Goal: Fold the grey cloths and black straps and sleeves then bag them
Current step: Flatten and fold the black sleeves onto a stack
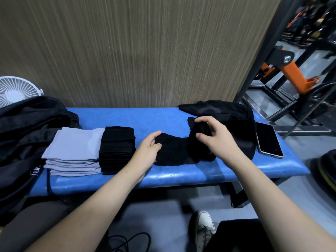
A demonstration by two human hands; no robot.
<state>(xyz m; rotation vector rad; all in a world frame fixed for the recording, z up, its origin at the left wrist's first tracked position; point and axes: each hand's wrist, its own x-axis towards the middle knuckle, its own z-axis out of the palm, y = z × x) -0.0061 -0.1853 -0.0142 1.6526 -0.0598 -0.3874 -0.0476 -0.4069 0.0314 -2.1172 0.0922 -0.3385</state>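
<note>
A black sleeve (174, 151) lies across the middle of the blue bench (163, 175). My left hand (148, 151) pinches its left end between thumb and fingers. My right hand (212, 137) hovers over its bunched right end with fingers spread and curled, touching the fabric. A stack of folded grey cloths (72, 151) sits at the left, and a stack of folded black pieces (117, 148) stands right beside it. More unfolded black fabric (227, 113) is heaped at the bench's far right.
A black bag (23, 135) slumps at the bench's left end, with a white fan (16, 90) behind it. A phone (269, 140) lies by the right edge. Gym rack steel with an orange bracket (294, 75) stands at the right. A wood-grain wall backs the bench.
</note>
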